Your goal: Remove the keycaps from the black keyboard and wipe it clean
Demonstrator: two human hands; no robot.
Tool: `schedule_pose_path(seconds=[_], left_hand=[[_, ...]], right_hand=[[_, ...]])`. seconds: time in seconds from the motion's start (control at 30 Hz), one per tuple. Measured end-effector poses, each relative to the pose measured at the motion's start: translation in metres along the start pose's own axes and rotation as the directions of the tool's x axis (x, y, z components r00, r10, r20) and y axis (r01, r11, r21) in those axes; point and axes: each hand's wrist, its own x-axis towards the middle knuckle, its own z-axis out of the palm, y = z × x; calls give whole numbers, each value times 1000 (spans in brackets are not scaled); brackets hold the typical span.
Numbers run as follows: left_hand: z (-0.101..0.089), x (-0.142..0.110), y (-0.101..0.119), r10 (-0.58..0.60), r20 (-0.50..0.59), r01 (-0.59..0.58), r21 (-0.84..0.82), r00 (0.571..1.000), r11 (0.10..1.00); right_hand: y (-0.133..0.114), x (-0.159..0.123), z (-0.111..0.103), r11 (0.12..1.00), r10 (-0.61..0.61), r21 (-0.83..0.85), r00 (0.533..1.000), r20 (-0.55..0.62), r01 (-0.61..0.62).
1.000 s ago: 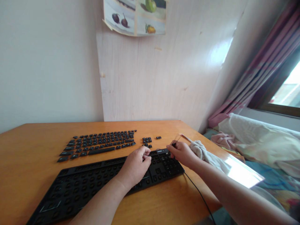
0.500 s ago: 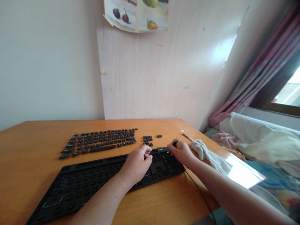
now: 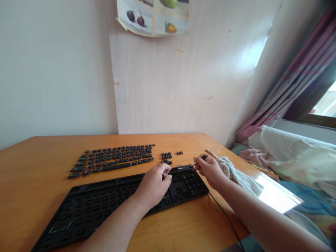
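The black keyboard (image 3: 110,190) lies at a slant across the desk. Its left and middle parts are bare of keycaps, while the number pad at the right still bears caps. Over the keyboard's middle, my left hand (image 3: 155,182) is closed, fingers curled in, with nothing visible in them. At the upper right corner, my right hand (image 3: 210,169) grips a keycap puller by its black handle (image 3: 204,157). A flat metal tip points left at the keyboard's top edge; faint wire loops show at the other end.
Loose keycaps (image 3: 118,154) lie in rows behind the keyboard, with smaller groups (image 3: 166,155) to their right. A grey cloth (image 3: 240,176) and a thin stick (image 3: 211,153) lie at the desk's right. A cable (image 3: 225,215) runs off the front edge. Bedding (image 3: 294,150) is beyond.
My right hand has moved slightly right and up from the number pad. The puller has tilted, its wires now leaning right and its metal tip showing. My left hand keeps its pose.
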Motion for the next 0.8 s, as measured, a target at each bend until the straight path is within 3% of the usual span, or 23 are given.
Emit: schedule_pose_path(seconds=[0.13, 0.33, 0.47, 0.67, 0.8], left_hand=[[0, 0, 6, 3, -35, -6, -81, 999, 997], [1, 1, 14, -98, -45, 77, -341, 994, 937], [-2, 3, 16, -87, 1, 76, -490, 996, 869], [-4, 4, 17, -157, 13, 136, -573, 987, 808], [-4, 2, 19, -199, 38, 183, -593, 979, 784]], right_hand=[[-24, -12, 14, 990, -140, 41, 988, 64, 138], [-54, -34, 44, 982, -159, 127, 975, 154, 140], [-55, -41, 57, 972, -185, 187, 959, 214, 145], [-56, -45, 62, 972, -169, 201, 961, 220, 125], [-56, -43, 60, 955, -279, 143, 949, 147, 259]])
